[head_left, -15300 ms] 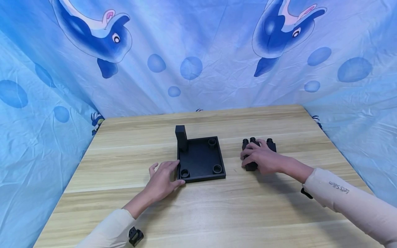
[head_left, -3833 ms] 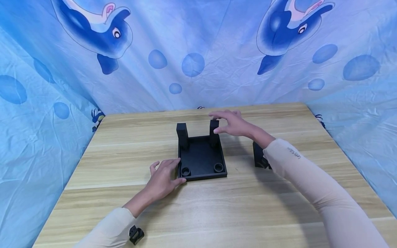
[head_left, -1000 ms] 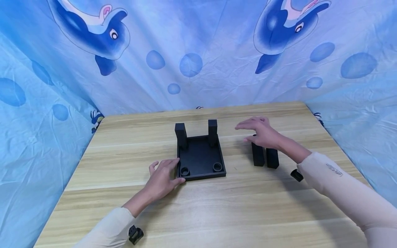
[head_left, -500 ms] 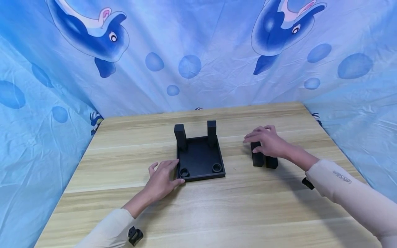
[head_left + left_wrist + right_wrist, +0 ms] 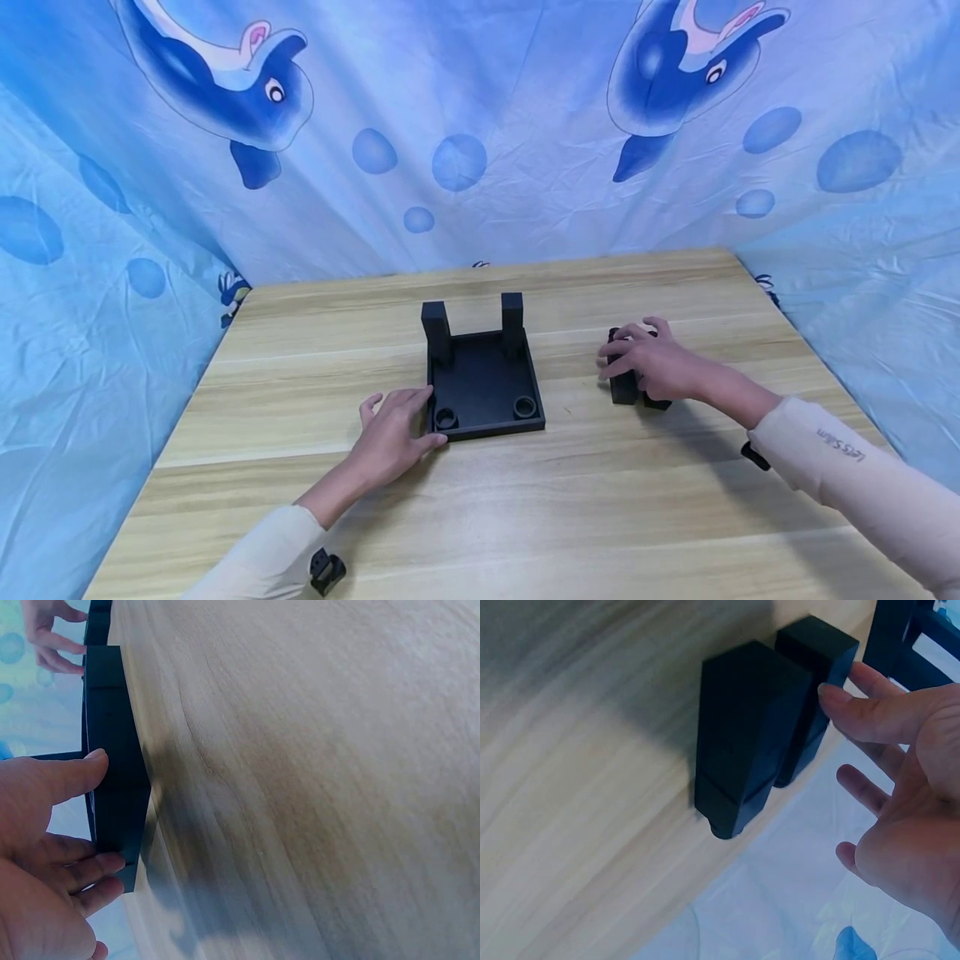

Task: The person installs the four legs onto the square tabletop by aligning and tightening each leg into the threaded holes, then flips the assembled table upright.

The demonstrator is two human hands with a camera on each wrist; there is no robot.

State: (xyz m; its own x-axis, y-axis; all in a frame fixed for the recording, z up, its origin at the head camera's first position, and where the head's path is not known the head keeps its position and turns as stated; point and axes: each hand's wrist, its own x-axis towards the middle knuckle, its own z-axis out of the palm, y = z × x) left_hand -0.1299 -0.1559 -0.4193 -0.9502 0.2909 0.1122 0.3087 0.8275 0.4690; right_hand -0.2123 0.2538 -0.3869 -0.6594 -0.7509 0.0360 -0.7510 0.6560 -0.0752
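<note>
A black square tray (image 5: 480, 379) lies on the table, with two black square legs (image 5: 437, 332) upright in its far corners. Round sockets (image 5: 525, 407) show in its near corners. My left hand (image 5: 390, 442) grips the near left corner, thumb on the front wall and fingers on the side wall. To the right, two more black legs lie side by side. My right hand (image 5: 663, 367) pinches the left one (image 5: 821, 652) between thumb and fingers. The other leg (image 5: 742, 727), with a round peg at its end, lies just beside it, partly covered by the hand in the head view.
The wood-grain table (image 5: 525, 517) has a blue dolphin-printed curtain (image 5: 465, 208) behind it and on both sides. Each wrist wears a small black camera (image 5: 327, 571).
My right hand has come down from above the lying legs, moving right and nearer, and its fingers have closed on the left leg. The left hand and tray have stayed still.
</note>
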